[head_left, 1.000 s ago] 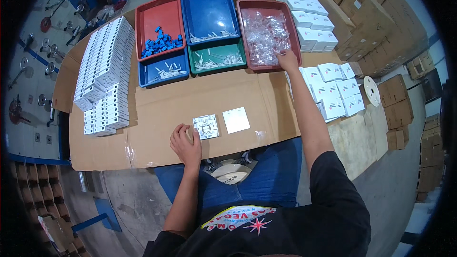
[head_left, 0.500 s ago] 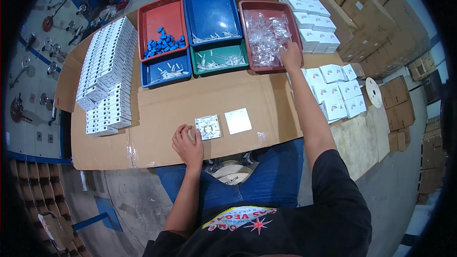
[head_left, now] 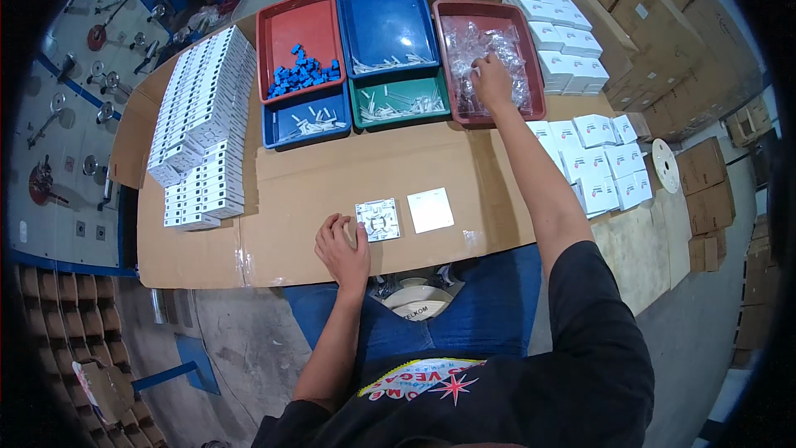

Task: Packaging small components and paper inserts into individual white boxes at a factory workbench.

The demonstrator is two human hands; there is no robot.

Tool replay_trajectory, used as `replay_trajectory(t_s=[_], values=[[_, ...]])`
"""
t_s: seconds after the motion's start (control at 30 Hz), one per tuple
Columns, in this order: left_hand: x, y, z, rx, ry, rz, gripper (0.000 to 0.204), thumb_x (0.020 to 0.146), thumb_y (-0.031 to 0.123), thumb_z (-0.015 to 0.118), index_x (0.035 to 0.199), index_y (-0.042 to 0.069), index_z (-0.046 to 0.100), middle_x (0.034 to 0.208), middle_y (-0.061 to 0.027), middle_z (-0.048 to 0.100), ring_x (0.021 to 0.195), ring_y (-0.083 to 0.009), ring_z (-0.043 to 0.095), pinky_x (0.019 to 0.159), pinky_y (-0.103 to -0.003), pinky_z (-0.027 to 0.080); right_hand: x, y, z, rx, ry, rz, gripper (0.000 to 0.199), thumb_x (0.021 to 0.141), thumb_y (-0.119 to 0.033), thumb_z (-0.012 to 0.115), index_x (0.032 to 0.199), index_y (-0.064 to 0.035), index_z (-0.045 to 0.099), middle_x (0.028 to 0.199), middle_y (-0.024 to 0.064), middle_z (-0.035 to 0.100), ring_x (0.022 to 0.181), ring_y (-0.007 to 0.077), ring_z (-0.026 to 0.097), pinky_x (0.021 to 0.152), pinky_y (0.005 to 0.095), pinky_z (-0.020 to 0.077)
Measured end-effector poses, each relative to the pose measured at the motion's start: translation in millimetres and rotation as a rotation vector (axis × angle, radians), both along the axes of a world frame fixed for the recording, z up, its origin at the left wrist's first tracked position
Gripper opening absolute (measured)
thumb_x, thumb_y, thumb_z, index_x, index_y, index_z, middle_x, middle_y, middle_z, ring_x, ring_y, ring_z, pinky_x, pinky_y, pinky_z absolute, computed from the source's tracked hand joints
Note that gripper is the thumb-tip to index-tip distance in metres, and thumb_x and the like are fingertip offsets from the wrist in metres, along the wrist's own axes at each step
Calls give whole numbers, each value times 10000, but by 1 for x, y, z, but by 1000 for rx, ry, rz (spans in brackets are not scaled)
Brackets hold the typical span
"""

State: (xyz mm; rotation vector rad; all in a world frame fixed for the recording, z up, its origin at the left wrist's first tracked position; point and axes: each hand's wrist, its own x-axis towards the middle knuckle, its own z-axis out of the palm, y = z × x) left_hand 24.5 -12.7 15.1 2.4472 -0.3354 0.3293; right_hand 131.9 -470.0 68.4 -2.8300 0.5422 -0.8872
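Note:
My left hand (head_left: 342,250) lies on the cardboard with its fingers loosely apart, the thumb against the left edge of an open square white plastic housing (head_left: 378,221). To the right of that housing is a flat square white cover plate (head_left: 430,211). My right hand (head_left: 492,81) reaches over the dark red tray (head_left: 537,105) at the back right, among small clear plastic bags (head_left: 464,50). Its fingers are curled closed, and what they hold, if anything, cannot be made out.
Blue clips (head_left: 303,75) lie in a red tray (head_left: 298,21). Slim white pieces lie in the large blue tray (head_left: 381,17), green tray (head_left: 398,123) and small blue tray (head_left: 282,139). White boxes stand stacked left (head_left: 203,91) and right (head_left: 568,41), with more white packs (head_left: 597,162) nearer.
My right hand has moved left across the bags, from the tray's right side toward its middle. My left hand stays beside the housing. The whole view has shifted slightly.

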Motion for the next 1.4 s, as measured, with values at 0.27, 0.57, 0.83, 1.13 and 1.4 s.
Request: replay_trajectory(t_s=[0.27, 0.57, 0.83, 1.13, 1.4], values=[[1, 1, 0, -7, -2, 9, 315, 892, 259, 702, 1157, 101, 639, 1298, -83, 574, 1295, -275, 473, 1088, -454, 317, -12, -7, 14, 147, -291, -100, 178, 904, -184, 672, 1035, -76, 723, 1018, 154, 718, 956, 354, 680, 820, 455, 540], [-2, 1, -1, -63, -34, -6, 310, 898, 243, 700, 1160, 92, 630, 1256, -81, 595, 1253, -283, 494, 1056, -442, 344, -71, -4, 6, 736, -489, 44, 220, 928, -140, 708, 1120, -37, 743, 877, 53, 726, 784, 112, 644, 695, 291, 505], [-15, -15, 23, -595, 106, -133, 212, 972, 178, 657, 1116, 23, 643, 1082, -91, 647, 973, -190, 597, 861, -344, 484, -160, 131, 34, 1229, -382, 223, 186, 987, -74, 641, 1135, -7, 731, 880, -6, 681, 774, 70, 612, 676, 231, 499], [-39, -91, 49, -911, 579, -232, 242, 1005, 222, 675, 958, -12, 636, 739, 7, 605, 649, -39, 511, 572, -208, 401, -208, 242, 11, 1442, -252, 325, 239, 983, -39, 638, 1214, 15, 670, 932, 42, 689, 790, 83, 627, 703, 236, 523], [-47, -72, 47, -960, 549, -174, 228, 1021, 200, 653, 938, -12, 646, 751, 31, 576, 646, -28, 480, 560, -214, 383, -206, 261, 9, 1612, -147, 254, 205, 981, -101, 671, 1144, 24, 662, 892, 59, 689, 715, 96, 636, 625, 241, 544]])
